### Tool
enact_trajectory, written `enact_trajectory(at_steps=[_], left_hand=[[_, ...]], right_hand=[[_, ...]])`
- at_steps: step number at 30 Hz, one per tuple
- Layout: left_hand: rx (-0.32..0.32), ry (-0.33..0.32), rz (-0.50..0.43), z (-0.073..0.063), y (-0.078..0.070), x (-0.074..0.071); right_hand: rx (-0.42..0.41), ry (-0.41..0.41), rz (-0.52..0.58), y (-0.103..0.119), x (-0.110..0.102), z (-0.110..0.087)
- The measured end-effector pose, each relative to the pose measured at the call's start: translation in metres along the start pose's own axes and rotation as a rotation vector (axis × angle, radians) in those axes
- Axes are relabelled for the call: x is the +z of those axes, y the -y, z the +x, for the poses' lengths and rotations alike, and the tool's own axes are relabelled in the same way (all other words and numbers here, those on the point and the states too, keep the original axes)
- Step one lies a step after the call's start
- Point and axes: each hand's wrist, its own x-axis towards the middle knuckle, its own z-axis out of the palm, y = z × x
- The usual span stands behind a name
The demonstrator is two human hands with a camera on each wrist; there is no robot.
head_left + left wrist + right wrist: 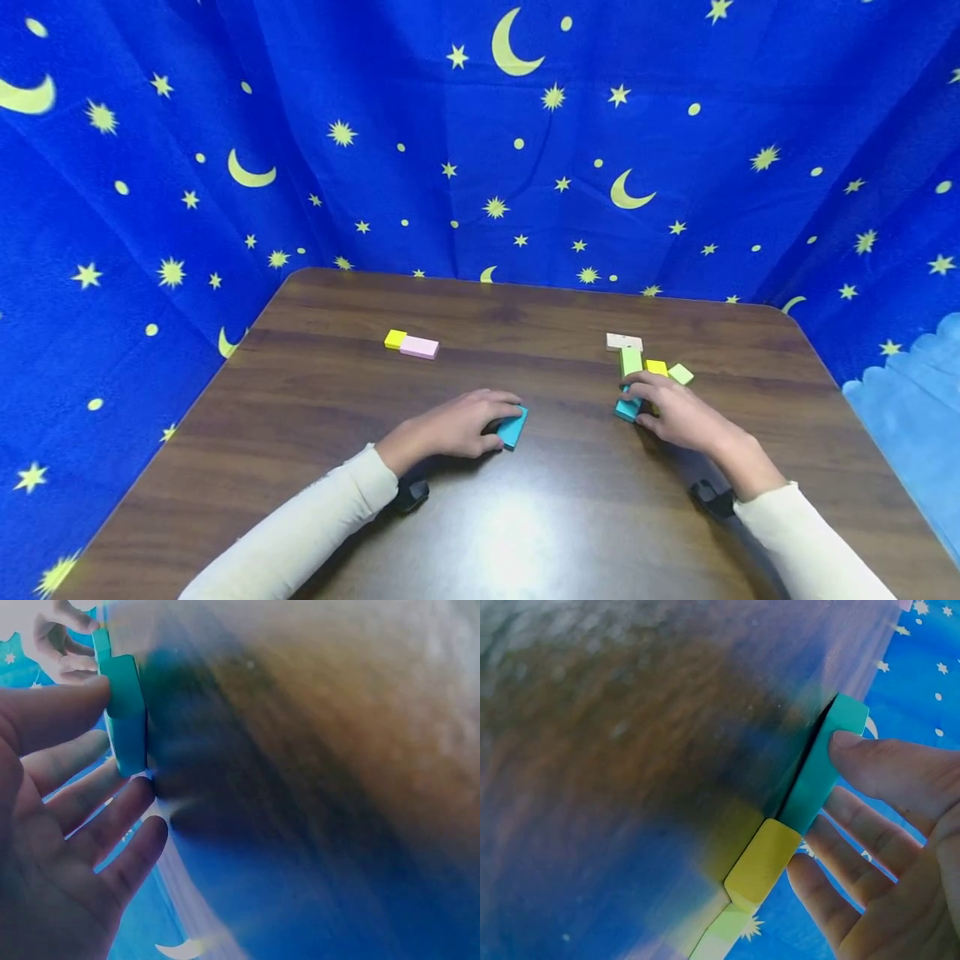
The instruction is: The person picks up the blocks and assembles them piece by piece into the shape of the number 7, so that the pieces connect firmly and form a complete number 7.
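On the table, my left hand (468,423) pinches a flat blue block (512,429) between thumb and fingertips. In the left wrist view the thumb presses the near side of that block (127,712), and its far side is hidden. Farther right, my right hand (678,412) holds a second blue block (627,409) by its sides. A green block (632,360) lies just beyond this block. Beside it is a yellow block (656,367), partly covered by the right hand; in the right wrist view a yellow block (763,864) sits close by the blue one (817,772).
A whitish block (624,342) lies behind the green one, and a small pale green block (681,373) to the right. Toward the back left, a small yellow block (395,339) touches a pink block (419,347). A blue star-patterned curtain (420,183) hangs behind the brown table (300,400).
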Motion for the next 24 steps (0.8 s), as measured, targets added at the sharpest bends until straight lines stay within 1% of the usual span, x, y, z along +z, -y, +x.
enact_trajectory(at_steps=[3,6,12,18,24], left_hand=[[-0.001,0.000,-0.005,-0.002,-0.001,0.001],[0.001,-0.003,-0.015,-0.004,-0.002,0.003],[0.026,-0.016,-0.007,-0.012,-0.001,0.007],[0.034,-0.030,-0.036,-0.022,0.000,0.005],[0.042,-0.041,-0.056,-0.029,0.003,0.005]], right_hand=[[0.012,0.014,0.003,0.001,0.001,-0.001],[0.008,0.010,-0.005,0.001,0.002,-0.002],[-0.022,-0.019,-0.022,0.000,0.002,-0.002],[-0.057,-0.051,-0.037,-0.001,0.004,-0.002],[-0.075,-0.051,-0.045,0.000,0.003,0.000]])
